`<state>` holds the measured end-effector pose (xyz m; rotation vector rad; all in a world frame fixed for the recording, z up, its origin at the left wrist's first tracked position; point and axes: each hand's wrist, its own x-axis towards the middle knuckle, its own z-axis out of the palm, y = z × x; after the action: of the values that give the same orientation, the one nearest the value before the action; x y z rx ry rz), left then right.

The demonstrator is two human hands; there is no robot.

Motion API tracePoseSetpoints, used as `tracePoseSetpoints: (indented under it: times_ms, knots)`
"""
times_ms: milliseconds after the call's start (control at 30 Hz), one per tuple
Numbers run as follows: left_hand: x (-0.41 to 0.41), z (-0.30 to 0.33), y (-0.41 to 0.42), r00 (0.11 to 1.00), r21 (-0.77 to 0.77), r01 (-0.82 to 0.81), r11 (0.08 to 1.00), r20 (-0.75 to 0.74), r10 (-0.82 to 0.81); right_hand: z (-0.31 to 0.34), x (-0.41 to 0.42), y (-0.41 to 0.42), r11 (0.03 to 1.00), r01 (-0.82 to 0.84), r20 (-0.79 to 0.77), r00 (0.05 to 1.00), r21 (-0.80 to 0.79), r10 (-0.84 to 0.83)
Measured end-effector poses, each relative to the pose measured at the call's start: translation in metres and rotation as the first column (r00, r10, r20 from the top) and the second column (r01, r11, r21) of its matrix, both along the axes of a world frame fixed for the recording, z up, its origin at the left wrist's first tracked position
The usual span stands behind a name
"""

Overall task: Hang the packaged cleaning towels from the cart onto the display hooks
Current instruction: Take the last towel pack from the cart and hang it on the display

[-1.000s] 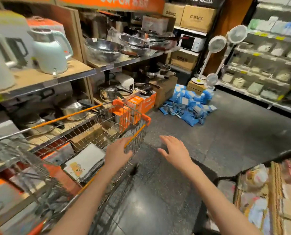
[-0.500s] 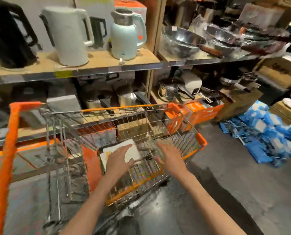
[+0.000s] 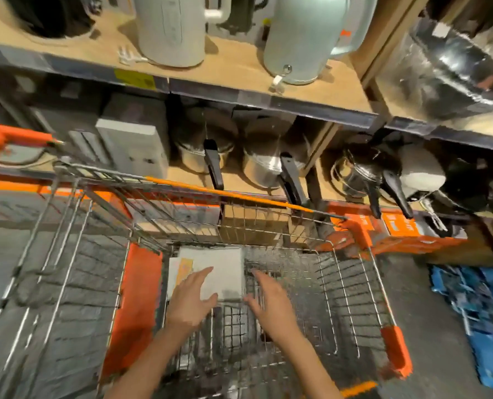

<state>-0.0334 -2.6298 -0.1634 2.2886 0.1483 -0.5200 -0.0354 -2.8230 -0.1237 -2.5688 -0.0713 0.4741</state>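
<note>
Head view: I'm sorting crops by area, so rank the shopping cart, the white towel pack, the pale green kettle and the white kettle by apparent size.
1. Shopping cart
2. Pale green kettle and white kettle: alike, both cropped, unranked
3. White towel pack, partly covered by the left hand

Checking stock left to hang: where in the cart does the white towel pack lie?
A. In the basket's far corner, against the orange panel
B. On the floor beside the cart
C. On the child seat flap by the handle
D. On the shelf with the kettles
A: the white towel pack lies on the wire floor of the cart, at the far end, against the orange panel, with both hands reaching toward it.
</note>
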Motion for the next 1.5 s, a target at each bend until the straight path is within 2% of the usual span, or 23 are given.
tracePoseSetpoints:
  times_ms: [67,133,233,333,433,567,633,700,800,867,933,1067,1267,1500]
  knots:
    - [0.005,-0.017,0.001,0.997,0.044,-0.075,0.996,-0.016,0.075,-0.027,0.020,0.004,0.999,-0.039,-0.075,0.996,0.030,0.041]
    - [0.009,-0.044,0.000,0.987,0.076,-0.160,0.984,0.028,0.158,-0.057,0.043,0.007,0.995,-0.062,-0.130,0.989,0.072,0.071]
    - [0.016,-0.088,-0.001,0.939,0.043,-0.343,0.938,0.040,0.342,-0.102,0.080,0.018,0.981,-0.167,-0.156,0.971,0.095,0.180]
    - [0.018,-0.132,-0.005,0.820,-0.014,-0.572,0.820,-0.040,0.571,-0.140,0.107,0.034,0.945,-0.308,-0.188,0.927,0.114,0.325]
    - [0.023,-0.171,-0.013,0.677,0.039,-0.734,0.678,-0.029,0.735,-0.181,0.133,0.052,0.902,-0.419,-0.206,0.878,0.103,0.432]
    - [0.025,-0.195,-0.022,0.463,0.028,-0.884,0.466,-0.088,0.882,-0.215,0.162,0.074,0.889,-0.441,-0.269,0.847,0.125,0.458]
    - [0.019,-0.224,-0.024,0.389,-0.016,-0.920,0.391,-0.132,0.912,-0.238,0.174,0.088,0.875,-0.474,-0.255,0.838,0.096,0.482]
    - [0.013,-0.251,-0.026,0.319,0.010,-0.946,0.324,-0.152,0.935,-0.258,0.183,0.100,0.852,-0.518,-0.238,0.821,0.076,0.520]
    - [0.017,-0.245,-0.027,0.273,-0.018,-0.961,0.276,-0.207,0.939,-0.279,0.194,0.116,0.860,-0.498,-0.253,0.823,0.109,0.509]
    - [0.016,-0.250,-0.028,0.278,-0.065,-0.960,0.271,-0.288,0.916,-0.294,0.202,0.126,0.846,-0.530,-0.297,0.801,0.052,0.520]
    - [0.016,-0.256,-0.028,0.291,-0.097,-0.957,0.274,-0.302,0.908,-0.303,0.208,0.131,0.833,-0.554,-0.373,0.773,-0.002,0.513]
    - [0.025,-0.255,-0.029,0.261,-0.114,-0.965,0.236,-0.349,0.900,-0.309,0.216,0.132,0.864,-0.500,-0.464,0.754,0.055,0.465]
    - [0.045,-0.250,-0.030,0.121,-0.057,-0.993,0.107,-0.429,0.895,-0.310,0.199,0.128,0.823,-0.568,-0.406,0.753,-0.005,0.518]
    - [0.048,-0.246,-0.028,0.085,-0.037,-0.996,0.077,-0.492,0.867,-0.302,0.190,0.125,0.862,-0.502,-0.483,0.739,0.068,0.469]
